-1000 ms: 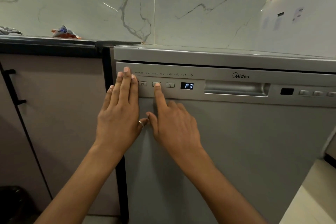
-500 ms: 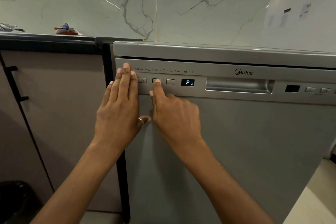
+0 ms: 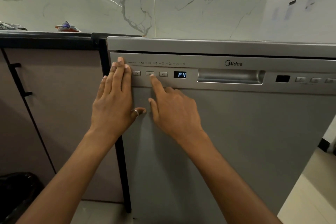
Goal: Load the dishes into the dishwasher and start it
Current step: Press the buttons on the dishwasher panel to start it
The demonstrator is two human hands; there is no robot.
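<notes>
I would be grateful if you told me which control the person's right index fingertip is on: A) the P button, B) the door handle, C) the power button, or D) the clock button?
A: the right hand has its index finger stretched out with the tip on the lower edge of the P button, the middle of the three buttons left of the display, which reads P4.
</notes>
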